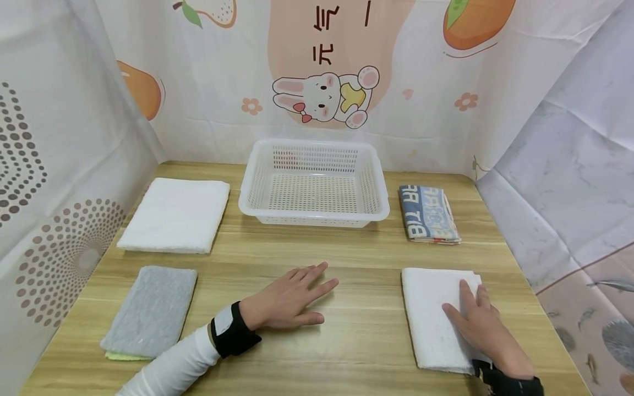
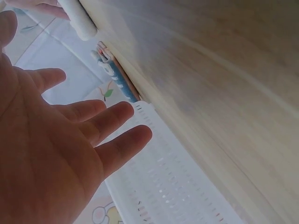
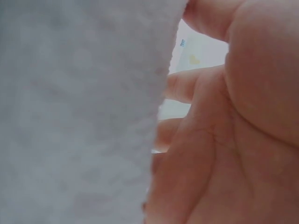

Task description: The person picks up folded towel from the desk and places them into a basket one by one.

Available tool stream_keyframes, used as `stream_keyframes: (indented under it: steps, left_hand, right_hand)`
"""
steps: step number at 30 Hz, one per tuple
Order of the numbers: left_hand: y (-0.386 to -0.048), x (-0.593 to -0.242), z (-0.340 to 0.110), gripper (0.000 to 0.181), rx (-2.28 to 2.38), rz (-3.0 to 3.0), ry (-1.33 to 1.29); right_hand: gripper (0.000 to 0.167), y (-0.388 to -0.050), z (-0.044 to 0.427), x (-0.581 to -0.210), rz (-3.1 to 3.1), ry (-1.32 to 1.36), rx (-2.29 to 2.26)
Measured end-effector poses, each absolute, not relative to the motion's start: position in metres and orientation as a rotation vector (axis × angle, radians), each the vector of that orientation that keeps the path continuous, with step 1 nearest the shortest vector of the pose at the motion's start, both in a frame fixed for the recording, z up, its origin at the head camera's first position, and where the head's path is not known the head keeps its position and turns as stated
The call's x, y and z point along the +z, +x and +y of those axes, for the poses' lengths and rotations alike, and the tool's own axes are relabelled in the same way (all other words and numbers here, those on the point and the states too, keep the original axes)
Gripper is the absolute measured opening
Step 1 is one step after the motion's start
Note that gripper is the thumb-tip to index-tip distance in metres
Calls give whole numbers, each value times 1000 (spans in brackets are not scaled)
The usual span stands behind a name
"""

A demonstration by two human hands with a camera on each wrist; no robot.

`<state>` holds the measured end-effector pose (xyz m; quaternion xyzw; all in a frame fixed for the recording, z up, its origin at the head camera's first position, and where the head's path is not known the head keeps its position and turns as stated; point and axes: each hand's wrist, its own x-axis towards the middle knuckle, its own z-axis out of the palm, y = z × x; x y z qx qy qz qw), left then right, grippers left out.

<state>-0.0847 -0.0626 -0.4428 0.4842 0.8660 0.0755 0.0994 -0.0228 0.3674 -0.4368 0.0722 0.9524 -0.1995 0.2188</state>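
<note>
A folded white towel [image 1: 431, 324] lies at the right front, and my right hand [image 1: 487, 333] is over its right part, fingers spread and relaxed. In the right wrist view the towel [image 3: 84, 112] fills the left side and hides the fingertips of my right hand [image 3: 210, 140]; whether they press on it I cannot tell. My left hand [image 1: 289, 300] is held over the middle of the table, palm down, fingers spread, holding nothing. The left wrist view shows that open palm [image 2: 51, 140] with the white basket [image 2: 163, 177] beyond its fingers.
The white perforated basket [image 1: 314, 214] stands at the back centre. Left of it lies a folded white towel [image 1: 175, 214]; in front of that, a grey cloth [image 1: 151, 313] over a yellow-green one [image 1: 126, 356]. A blue patterned folded cloth [image 1: 428, 214] lies at the back right. Printed curtains surround the wooden table [image 1: 366, 253].
</note>
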Motion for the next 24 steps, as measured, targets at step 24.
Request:
stream_keyframes:
  steps: [24]
  left_hand:
    - [-84,-443,-65,72,216,2573,1437]
  right_hand:
    - [102,-23,366,-436,2606,215,-545]
